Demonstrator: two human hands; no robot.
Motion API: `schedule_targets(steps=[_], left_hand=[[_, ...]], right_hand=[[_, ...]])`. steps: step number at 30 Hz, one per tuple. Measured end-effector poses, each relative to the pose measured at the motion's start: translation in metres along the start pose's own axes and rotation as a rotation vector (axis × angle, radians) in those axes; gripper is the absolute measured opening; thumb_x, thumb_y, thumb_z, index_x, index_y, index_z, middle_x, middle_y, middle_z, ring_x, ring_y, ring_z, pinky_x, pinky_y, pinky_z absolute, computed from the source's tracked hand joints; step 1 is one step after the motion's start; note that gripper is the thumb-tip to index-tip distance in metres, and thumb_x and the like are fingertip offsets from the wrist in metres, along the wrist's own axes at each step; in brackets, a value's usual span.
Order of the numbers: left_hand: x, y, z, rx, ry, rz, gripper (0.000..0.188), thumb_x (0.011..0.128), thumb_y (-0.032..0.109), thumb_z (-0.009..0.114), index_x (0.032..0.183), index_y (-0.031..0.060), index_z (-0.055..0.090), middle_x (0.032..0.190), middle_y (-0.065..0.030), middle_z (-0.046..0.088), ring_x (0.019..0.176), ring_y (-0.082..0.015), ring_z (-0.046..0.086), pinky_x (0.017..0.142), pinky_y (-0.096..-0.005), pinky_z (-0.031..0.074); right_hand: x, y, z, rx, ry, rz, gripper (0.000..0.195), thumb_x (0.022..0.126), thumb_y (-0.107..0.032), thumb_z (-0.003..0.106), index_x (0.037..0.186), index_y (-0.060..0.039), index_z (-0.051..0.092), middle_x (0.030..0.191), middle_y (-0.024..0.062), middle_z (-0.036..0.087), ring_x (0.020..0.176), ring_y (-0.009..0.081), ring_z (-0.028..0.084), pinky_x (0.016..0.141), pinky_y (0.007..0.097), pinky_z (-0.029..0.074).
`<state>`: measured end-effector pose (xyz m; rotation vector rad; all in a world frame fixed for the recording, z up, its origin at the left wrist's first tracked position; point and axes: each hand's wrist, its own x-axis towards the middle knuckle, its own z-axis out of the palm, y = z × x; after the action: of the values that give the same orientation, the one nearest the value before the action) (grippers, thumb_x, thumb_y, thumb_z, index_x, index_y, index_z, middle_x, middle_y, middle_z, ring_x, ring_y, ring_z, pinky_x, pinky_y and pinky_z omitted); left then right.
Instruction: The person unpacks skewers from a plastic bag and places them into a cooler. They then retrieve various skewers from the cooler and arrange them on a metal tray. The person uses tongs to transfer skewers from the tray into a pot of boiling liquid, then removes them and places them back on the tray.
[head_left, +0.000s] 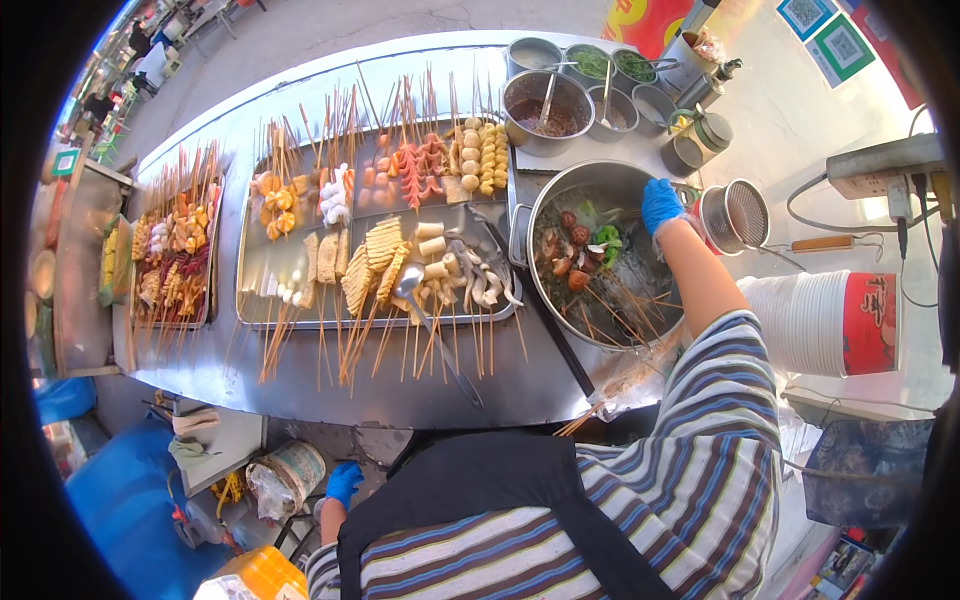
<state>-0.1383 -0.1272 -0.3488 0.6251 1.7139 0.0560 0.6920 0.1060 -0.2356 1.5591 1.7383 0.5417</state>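
My right hand (661, 204), in a blue disposable glove, is at the far right rim of a large steel pot (523, 225). Its fingers are curled, and whatever they may hold is hidden. Inside the pot, mushrooms (578, 280) on skewers and some green leaves (606, 238) sit in bubbling broth. Wooden skewer sticks (626, 296) lean toward the near right rim. My left hand (343, 481), gloved in the same blue, hangs low beside my dark apron (480, 472), off the counter. Nothing shows in it, though its fingers are too small to read.
Left of the pot lies a steel tray (244, 300) of skewered foods, with a long-handled spoon (442, 345) across it. Sauce pots (517, 127) stand behind. Right are a wire strainer (739, 214), stacked paper tubs (802, 322) and a power strip (885, 166). A bucket (300, 469) sits below.
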Motion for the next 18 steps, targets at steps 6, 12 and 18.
schedule_targets(steps=[6,12,18], left_hand=[[-0.005,-0.001,0.008,0.025,0.018,0.021,0.037,0.077,0.029,0.058,0.109,0.0119,0.054,0.086,-0.0019,0.060,0.076,-0.0148,0.058,0.058,-0.0308,0.042],[-0.010,0.007,0.010,0.371,0.014,0.252,0.033,0.080,0.028,0.055,0.108,0.0120,0.054,0.081,-0.0022,0.060,0.072,-0.0145,0.058,0.055,-0.0282,0.041],[-0.005,0.002,0.003,0.431,-0.010,0.467,0.033,0.081,0.028,0.054,0.109,0.0110,0.053,0.080,-0.0019,0.060,0.071,-0.0143,0.057,0.054,-0.0280,0.041]], right_hand=[[-0.003,0.002,-0.029,0.081,-0.124,0.001,0.017,0.076,-0.016,0.049,0.081,-0.0118,0.065,0.079,0.0057,0.063,0.077,0.0235,0.058,0.069,0.0355,0.038],[-0.002,0.005,-0.024,0.404,-0.210,0.255,0.017,0.076,-0.016,0.051,0.079,-0.0130,0.067,0.079,0.0088,0.065,0.075,0.0238,0.062,0.067,0.0363,0.040],[-0.014,0.006,-0.038,0.249,-0.043,0.140,0.014,0.073,-0.015,0.052,0.076,-0.0118,0.065,0.077,0.0051,0.063,0.074,0.0228,0.060,0.062,0.0363,0.044]])
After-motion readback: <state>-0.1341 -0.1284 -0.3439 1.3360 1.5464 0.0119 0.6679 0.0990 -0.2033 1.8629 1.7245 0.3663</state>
